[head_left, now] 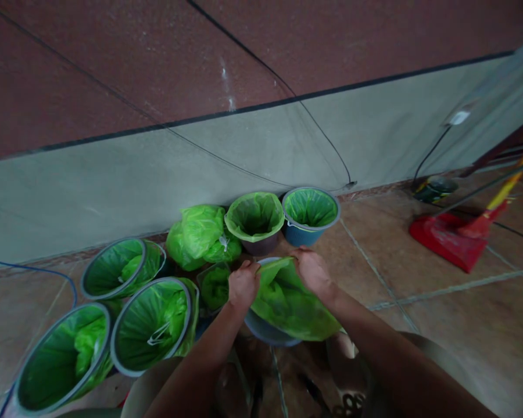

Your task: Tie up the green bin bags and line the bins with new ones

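Note:
A green plastic bag point(294, 305) is stretched between my two hands, over a grey-blue bucket point(272, 334) in front of my legs. My left hand point(244, 284) has its fingers closed on the bag's left edge at the bucket's far rim. On the other side, my right hand point(311, 270) grips the same edge. The rest of the bag hangs toward me and drapes past the bucket's near right side, hiding most of the opening.
Lined buckets stand at the left point(63, 360), with a lined brown bin point(261, 244) and a blue bucket point(307, 235) by the wall. Filled green bags point(200, 232) sit between them. At the right are a red dustpan point(453, 238) and a dark can point(436, 188).

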Action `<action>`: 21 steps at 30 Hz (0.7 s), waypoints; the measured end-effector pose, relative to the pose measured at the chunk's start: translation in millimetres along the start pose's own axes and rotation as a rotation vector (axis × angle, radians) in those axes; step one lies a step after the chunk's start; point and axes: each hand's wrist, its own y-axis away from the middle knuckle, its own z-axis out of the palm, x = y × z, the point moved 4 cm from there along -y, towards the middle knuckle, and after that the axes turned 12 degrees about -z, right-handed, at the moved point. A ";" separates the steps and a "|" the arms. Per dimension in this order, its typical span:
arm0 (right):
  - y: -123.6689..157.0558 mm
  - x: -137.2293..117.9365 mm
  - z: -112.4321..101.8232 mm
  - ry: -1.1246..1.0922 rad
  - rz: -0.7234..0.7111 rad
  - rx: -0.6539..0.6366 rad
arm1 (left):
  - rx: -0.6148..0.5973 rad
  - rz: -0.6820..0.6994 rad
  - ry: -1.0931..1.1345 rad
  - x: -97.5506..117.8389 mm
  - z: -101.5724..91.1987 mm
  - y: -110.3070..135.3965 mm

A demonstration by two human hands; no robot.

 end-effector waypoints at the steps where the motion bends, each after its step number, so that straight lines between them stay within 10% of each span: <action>1: 1.0 0.7 -0.7 0.006 0.011 0.015 | 0.002 -0.002 -0.001 -0.9 -0.1 0.0; 14: 2.7 -22.2 1.1 0.148 -0.292 0.300 | -0.005 0.072 -0.087 8.3 8.0 2.2; 21: -2.1 -17.0 11.5 0.091 -0.333 0.242 | -0.038 0.103 -0.032 11.4 10.6 5.7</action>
